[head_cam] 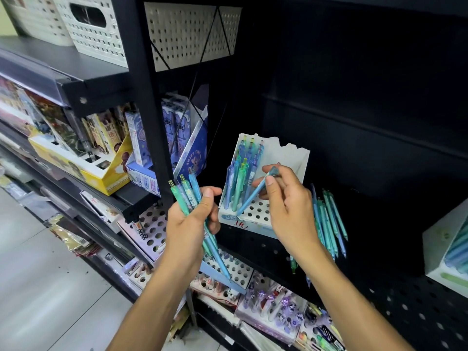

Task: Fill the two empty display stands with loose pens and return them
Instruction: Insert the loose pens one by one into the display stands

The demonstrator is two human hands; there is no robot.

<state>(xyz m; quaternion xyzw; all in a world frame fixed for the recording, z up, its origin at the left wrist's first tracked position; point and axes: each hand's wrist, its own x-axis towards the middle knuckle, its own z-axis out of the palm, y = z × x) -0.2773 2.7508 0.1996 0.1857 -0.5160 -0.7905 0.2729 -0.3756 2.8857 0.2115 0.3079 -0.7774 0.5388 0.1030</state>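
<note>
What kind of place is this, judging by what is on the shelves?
Most likely a stationery shop aisle: black metal shelving holds boxed pens in printed retail cartons, and a white pen display stand is being filled.

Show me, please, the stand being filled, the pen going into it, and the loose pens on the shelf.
stand (288, 158): head view, on its white back panel.
pen (249, 198): head view, mid-barrel, held by the right hand (291, 198).
loose pens (329, 219): head view, middle of the pile.
</note>
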